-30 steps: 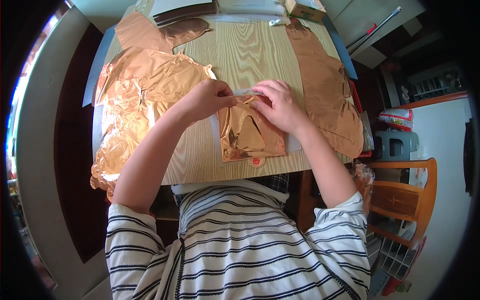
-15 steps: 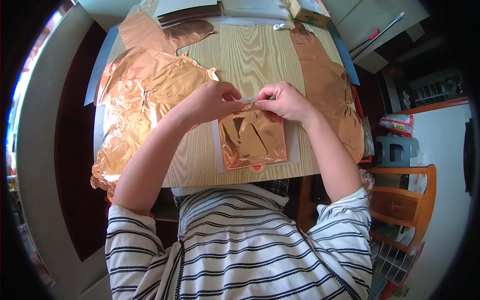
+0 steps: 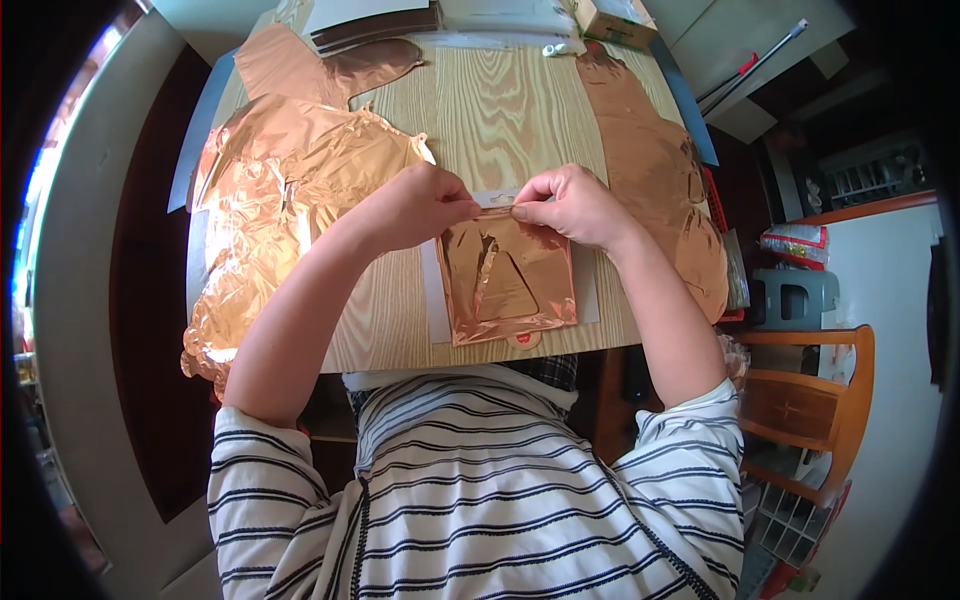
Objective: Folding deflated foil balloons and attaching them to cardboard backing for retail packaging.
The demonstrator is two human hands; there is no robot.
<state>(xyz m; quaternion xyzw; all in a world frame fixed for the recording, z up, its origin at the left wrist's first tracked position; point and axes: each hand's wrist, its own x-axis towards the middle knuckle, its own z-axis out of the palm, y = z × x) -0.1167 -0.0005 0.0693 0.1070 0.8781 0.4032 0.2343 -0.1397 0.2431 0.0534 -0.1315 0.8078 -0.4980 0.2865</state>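
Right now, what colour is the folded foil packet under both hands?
Shiny copper, rose-gold foil packet; head view shows it best.

Light wooden table (image 3: 500, 110). Crumpled copper foil sheet (image 3: 270, 220) spread at left edge; flat copper foil shape (image 3: 650, 170) along right edge. Cardboard box (image 3: 612, 18) at far end. Wooden chair (image 3: 815, 400), grey stool (image 3: 795, 297) at right.

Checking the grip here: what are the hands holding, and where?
Both hands, left hand and right hand, pinch the top edge of the folded foil packet.
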